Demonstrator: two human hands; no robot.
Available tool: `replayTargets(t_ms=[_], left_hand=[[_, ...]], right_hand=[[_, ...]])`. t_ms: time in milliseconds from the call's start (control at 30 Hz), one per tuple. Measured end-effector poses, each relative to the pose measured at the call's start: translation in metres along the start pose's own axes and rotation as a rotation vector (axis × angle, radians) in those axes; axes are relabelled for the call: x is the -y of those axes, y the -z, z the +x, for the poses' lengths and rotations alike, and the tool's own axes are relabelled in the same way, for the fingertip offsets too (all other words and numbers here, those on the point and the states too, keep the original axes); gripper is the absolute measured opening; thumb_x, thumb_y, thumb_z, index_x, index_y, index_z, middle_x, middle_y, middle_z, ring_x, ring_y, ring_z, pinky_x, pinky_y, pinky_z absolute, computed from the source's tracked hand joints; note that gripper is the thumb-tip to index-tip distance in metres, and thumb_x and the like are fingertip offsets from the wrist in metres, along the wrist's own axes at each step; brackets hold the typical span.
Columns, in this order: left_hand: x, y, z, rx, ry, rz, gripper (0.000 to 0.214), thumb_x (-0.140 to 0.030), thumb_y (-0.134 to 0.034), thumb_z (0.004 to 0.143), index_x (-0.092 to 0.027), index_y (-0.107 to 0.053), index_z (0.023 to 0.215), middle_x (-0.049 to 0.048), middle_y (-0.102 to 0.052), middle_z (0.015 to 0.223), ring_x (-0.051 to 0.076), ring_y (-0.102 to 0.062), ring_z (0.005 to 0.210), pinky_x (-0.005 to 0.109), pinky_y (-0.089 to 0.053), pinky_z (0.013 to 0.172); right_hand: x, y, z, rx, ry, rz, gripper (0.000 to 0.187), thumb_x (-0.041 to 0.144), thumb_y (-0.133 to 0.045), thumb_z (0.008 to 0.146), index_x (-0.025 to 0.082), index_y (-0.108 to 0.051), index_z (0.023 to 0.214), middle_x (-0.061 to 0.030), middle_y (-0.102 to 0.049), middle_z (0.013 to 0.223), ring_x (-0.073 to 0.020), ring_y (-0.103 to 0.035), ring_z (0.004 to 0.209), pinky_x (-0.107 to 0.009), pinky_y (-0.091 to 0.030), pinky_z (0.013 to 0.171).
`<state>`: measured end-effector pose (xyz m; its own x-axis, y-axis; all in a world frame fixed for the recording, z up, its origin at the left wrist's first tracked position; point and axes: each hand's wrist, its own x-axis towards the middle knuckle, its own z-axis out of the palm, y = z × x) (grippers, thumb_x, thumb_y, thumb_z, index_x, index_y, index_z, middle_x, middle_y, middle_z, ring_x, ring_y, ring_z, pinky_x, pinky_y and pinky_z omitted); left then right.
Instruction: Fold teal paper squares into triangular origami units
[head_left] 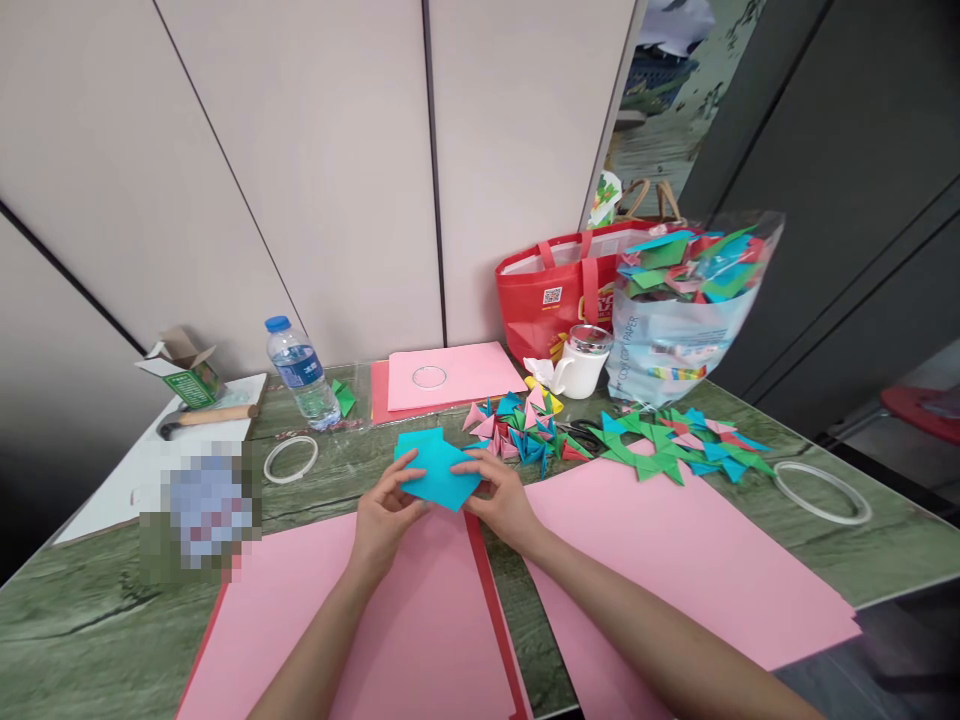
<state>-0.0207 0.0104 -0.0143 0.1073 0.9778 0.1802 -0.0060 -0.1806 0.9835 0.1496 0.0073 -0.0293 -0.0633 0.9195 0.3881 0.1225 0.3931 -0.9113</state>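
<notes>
A blue sheet of folding paper is held up between both hands over the near pink paper stack. My left hand pinches its left edge, thumb below and fingers on top. At the right edge, my right hand grips the same sheet. Another blue piece shows just behind it; whether the two are joined I cannot tell. Beyond my right hand lies a pile of small folded paper pieces in pink, blue, green and red. Farther right sit green and blue folded paper rings.
Pink sheets lie at the right. White rings rest on the table. A bottle, hammer and small box stand left. A white mug, red bag and filled plastic bag stand behind.
</notes>
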Motion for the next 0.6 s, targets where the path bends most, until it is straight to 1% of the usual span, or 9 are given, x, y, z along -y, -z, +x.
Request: replayTargets(t_ms=[67,133,200,233,333,433,500,567,600], left_hand=[[-0.0027,-0.0003,0.0,-0.01,0.072,-0.05,0.028,-0.021,-0.071,0.054,-0.017,-0.064,0.081,0.0108,-0.052,0.12,0.026,-0.058,0.093,0.033,-0.051,0.067],[-0.0047,-0.0007,-0.0007,-0.043,0.126,-0.06,0.03,-0.021,-0.073,0.051,-0.017,-0.064,0.08,0.0086,-0.063,0.103,0.024,-0.059,0.088,0.033,-0.05,0.069],[-0.0055,-0.0015,-0.0016,-0.086,0.145,-0.039,0.031,-0.022,-0.074,0.05,-0.017,-0.064,0.079,0.0058,-0.066,0.089,0.022,-0.06,0.083,0.032,-0.05,0.069],[-0.0055,-0.002,-0.0022,-0.112,0.137,-0.017,0.03,-0.023,-0.074,0.051,-0.017,-0.064,0.078,0.005,-0.066,0.085,0.021,-0.06,0.081,0.031,-0.049,0.068],[-0.0051,-0.0041,-0.004,-0.187,0.069,0.062,0.026,-0.026,-0.073,0.052,-0.016,-0.062,0.073,0.0037,-0.063,0.083,0.019,-0.059,0.076,0.028,-0.049,0.064],[-0.0055,-0.0061,-0.0056,-0.185,0.06,0.068,0.028,-0.026,-0.073,0.053,-0.017,-0.059,0.075,0.0012,-0.061,0.074,0.016,-0.059,0.066,0.026,-0.049,0.058],[-0.0064,-0.0071,-0.0061,-0.163,0.085,0.007,0.036,-0.025,-0.073,0.053,-0.018,-0.057,0.084,0.0007,-0.061,0.076,0.016,-0.06,0.064,0.026,-0.049,0.057],[-0.0071,-0.0077,-0.0059,-0.138,0.104,-0.072,0.05,-0.022,-0.074,0.053,-0.021,-0.053,0.099,0.002,-0.061,0.086,0.017,-0.06,0.072,0.026,-0.05,0.061],[-0.0074,-0.0079,-0.0056,-0.126,0.119,-0.106,0.057,-0.021,-0.074,0.054,-0.023,-0.051,0.106,0.0028,-0.061,0.091,0.017,-0.06,0.077,0.027,-0.049,0.064]], right_hand=[[0.0029,0.0008,0.0003,0.007,0.001,-0.017,0.021,0.017,-0.063,0.063,0.022,-0.065,0.083,-0.0059,-0.055,0.098,-0.0195,-0.054,0.089,-0.028,-0.047,0.066],[0.0061,0.0009,0.0,0.011,-0.006,-0.037,0.015,0.021,-0.064,0.065,0.021,-0.066,0.08,-0.0058,-0.057,0.095,-0.0193,-0.055,0.087,-0.028,-0.047,0.066],[0.0085,0.0004,-0.0005,0.013,-0.02,-0.03,0.013,0.026,-0.064,0.066,0.021,-0.066,0.078,-0.0065,-0.056,0.096,-0.0198,-0.054,0.089,-0.028,-0.047,0.065],[0.009,0.0,-0.0008,0.018,-0.03,-0.012,0.013,0.027,-0.064,0.066,0.021,-0.065,0.078,-0.007,-0.056,0.098,-0.02,-0.054,0.091,-0.028,-0.047,0.065],[0.0076,-0.0017,-0.0013,0.042,-0.09,0.089,0.018,0.03,-0.067,0.063,0.021,-0.064,0.078,-0.0078,-0.053,0.104,-0.0208,-0.052,0.095,-0.026,-0.048,0.063],[0.0057,-0.0039,-0.0014,0.033,-0.16,0.18,0.022,0.031,-0.07,0.059,0.018,-0.063,0.075,-0.0074,-0.055,0.099,-0.0208,-0.054,0.093,-0.027,-0.048,0.065],[0.0062,-0.005,-0.0014,0.002,-0.198,0.208,0.023,0.031,-0.07,0.059,0.017,-0.061,0.075,-0.0055,-0.058,0.088,-0.0189,-0.056,0.083,-0.028,-0.048,0.066],[0.0079,-0.0054,-0.0014,-0.036,-0.224,0.229,0.025,0.031,-0.068,0.061,0.018,-0.059,0.08,-0.0029,-0.059,0.08,-0.0166,-0.057,0.073,-0.028,-0.048,0.064],[0.0088,-0.0054,-0.0014,-0.052,-0.23,0.239,0.028,0.03,-0.068,0.062,0.018,-0.058,0.085,-0.0021,-0.059,0.08,-0.016,-0.057,0.071,-0.027,-0.048,0.062]])
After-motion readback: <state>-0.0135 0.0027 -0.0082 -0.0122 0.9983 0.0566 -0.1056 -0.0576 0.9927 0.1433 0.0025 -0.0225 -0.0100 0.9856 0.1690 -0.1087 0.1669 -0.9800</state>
